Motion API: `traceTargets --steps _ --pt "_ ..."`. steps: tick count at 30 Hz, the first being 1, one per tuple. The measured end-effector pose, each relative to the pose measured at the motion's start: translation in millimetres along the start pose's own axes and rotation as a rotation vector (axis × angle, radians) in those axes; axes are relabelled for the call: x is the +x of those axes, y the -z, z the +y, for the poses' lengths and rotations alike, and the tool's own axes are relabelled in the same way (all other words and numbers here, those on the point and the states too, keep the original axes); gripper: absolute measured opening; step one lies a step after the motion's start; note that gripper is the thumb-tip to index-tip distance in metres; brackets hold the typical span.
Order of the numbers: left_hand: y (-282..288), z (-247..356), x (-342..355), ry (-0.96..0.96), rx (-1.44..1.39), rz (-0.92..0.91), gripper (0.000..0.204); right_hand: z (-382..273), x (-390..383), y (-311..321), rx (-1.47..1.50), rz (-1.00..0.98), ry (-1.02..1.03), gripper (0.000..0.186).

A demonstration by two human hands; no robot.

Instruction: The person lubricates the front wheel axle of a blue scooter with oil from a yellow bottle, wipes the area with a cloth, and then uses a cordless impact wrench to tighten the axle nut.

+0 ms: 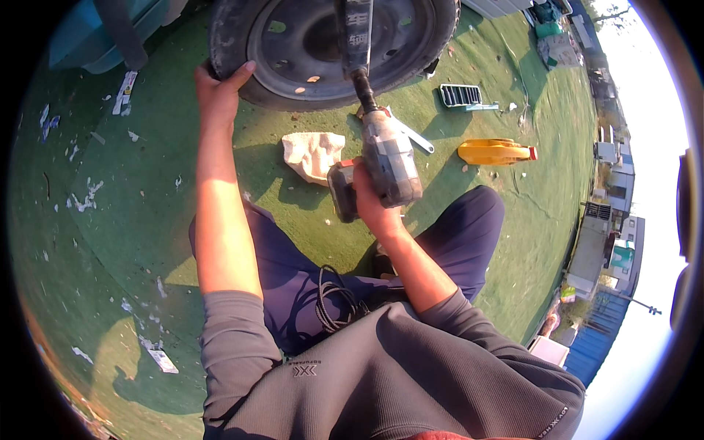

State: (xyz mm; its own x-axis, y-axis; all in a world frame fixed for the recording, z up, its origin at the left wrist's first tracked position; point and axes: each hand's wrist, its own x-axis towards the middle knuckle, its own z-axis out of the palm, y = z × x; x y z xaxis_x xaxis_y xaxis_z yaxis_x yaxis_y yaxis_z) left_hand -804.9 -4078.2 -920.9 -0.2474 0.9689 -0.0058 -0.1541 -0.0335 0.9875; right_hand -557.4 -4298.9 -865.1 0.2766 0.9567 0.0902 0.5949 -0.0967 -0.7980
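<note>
My left hand (224, 86) is closed on the tyre (230, 44) of a steel wheel (286, 55) at the top of the view, thumb over its lower-left edge. My right hand (374, 202) grips the handle of a grey impact wrench (389, 158) with a battery pack (341, 198). The wrench's dark socket extension (364, 92) points up and meets a long dark bar (356, 37) lying across the wheel's face; what the socket engages is hidden. Below the tyre, a beige cloth (312, 150) and a light metal spanner (418, 139) lie on green turf-like ground (154, 220).
My bent legs (473, 227) and a looped black cord (326, 304) are below. A yellow tool or case (495, 152) and a slotted tray (460, 95) lie right. A teal bin (84, 40) is top left; paper scraps (158, 356) litter the left; sheds (601, 308) line the far right.
</note>
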Motion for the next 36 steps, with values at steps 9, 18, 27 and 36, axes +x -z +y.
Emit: traceTargets --steps 9,18,27,36 --pt "-4 9 -4 0.006 0.009 0.017 0.077 -1 -2 -4 -0.043 0.080 0.153 0.015" --pt "-9 14 -9 0.015 0.042 0.041 0.069 20 -54 35 -0.183 0.004 0.092 0.015" --pt "-11 23 -13 0.044 0.025 0.043 0.064 22 -57 35 0.039 0.017 0.052 0.015" --pt "-1 19 -19 0.097 0.043 -0.049 0.068 36 -28 68 0.005 -0.150 0.243 0.020"
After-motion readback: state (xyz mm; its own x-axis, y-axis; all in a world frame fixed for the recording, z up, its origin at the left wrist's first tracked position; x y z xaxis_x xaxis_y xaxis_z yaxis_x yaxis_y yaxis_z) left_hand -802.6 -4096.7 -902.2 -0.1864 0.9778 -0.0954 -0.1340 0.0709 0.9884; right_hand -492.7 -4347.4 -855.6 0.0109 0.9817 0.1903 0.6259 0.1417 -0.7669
